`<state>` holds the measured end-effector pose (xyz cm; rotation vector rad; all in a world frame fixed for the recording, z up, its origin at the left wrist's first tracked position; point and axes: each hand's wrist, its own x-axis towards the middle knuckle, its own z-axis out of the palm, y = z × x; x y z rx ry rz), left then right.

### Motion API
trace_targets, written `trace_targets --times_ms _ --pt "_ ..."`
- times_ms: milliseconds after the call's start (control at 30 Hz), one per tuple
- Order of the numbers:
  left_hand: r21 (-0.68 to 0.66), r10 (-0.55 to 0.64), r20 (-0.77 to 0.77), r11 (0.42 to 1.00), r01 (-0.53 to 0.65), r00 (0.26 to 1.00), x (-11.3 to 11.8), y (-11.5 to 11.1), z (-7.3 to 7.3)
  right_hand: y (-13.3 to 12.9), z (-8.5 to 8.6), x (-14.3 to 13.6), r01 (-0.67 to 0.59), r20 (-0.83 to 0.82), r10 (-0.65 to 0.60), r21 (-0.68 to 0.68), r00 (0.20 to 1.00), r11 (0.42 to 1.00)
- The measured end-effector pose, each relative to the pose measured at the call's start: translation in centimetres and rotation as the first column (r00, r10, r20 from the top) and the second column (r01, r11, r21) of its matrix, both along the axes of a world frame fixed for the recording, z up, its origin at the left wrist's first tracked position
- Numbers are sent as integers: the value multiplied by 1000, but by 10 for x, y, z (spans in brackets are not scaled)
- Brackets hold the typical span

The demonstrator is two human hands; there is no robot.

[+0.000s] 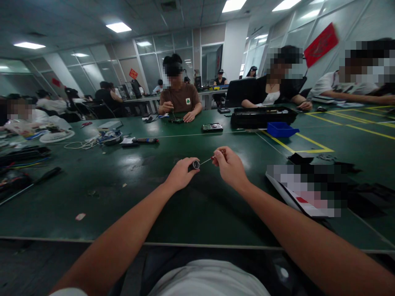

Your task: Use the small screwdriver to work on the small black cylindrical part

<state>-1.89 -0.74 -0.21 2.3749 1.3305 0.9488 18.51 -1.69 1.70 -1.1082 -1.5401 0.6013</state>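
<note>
My left hand (183,172) grips a small dark cylindrical part (194,165) with a metallic ring at its end, which faces right. My right hand (228,165) is closed around the reddish handle of a screwdriver (206,161). Its thin shaft points left, with the tip at or very near the ringed end of the part; contact cannot be made out. Both hands are raised over the middle of the green table (197,222).
A white device (288,191) and black pieces lie to the right. Farther back are a blue bin (280,129), a long black housing (262,118) and a drive-like box (212,127). Cables and tools (145,140) lie left. People sit across the table.
</note>
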Motion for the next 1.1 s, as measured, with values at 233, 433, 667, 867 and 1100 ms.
trace_targets --times_ms 233,433,667,867,1100 --pt "6 -8 -2 1000 8 1000 0 -1 3 -3 2 -1 -26 -71 27 9 997 1000" --pt "-4 -1 8 1000 1 1000 -1 -1 1 -6 5 0 -26 -38 26 4 999 1000" --pt "-21 13 12 1000 -13 1000 -2 -1 1 -7 9 3 -3 55 4 -16 998 1000" --pt "-18 19 1 1000 -19 1000 -2 0 0 -4 6 4 6 119 -2 -32 993 999" --pt "-15 42 8 999 -42 999 -2 0 1 1 0 0 -15 -93 12 -36 996 999"
